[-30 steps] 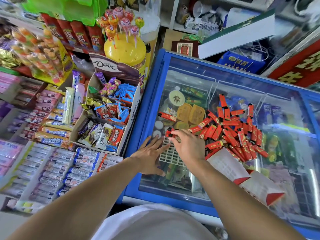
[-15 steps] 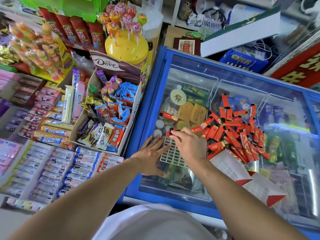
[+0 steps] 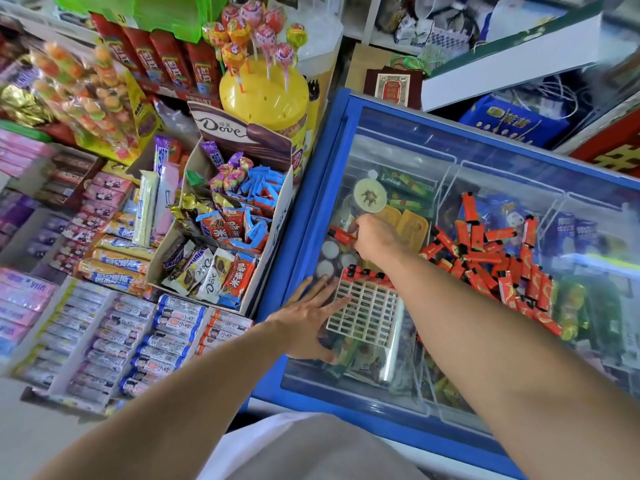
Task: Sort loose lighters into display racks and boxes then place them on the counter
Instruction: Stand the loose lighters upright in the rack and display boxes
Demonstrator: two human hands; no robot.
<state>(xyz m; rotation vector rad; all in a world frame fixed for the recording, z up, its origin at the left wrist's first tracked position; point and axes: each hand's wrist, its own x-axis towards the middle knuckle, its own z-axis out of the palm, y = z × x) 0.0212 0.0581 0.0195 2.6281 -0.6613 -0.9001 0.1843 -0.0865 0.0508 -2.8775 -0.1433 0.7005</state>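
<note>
Lighter (image 3: 341, 234) lies pinched in right hand (image 3: 375, 239), beyond rack (image 3: 365, 311).

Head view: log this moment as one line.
stage: filling rack | left hand: flat, steadying white grid rack | right hand: pinching loose red lighter | pile of lighters: unsorted

The right hand (image 3: 375, 239) has left the far-left corner of the white grid rack (image 3: 367, 311), where a second ago it was setting a lighter into the far row, and has reached farther from the person toward the freezer lid's left edge. Its grip now closes on a single red lighter (image 3: 341, 234) that was lying by itself there on the glass. With the hand gone, the row of lighters (image 3: 369, 273) standing along the rack's far edge shows uncovered. The left hand's (image 3: 313, 318) fingers have spread a little wider against the rack's left side.
</note>
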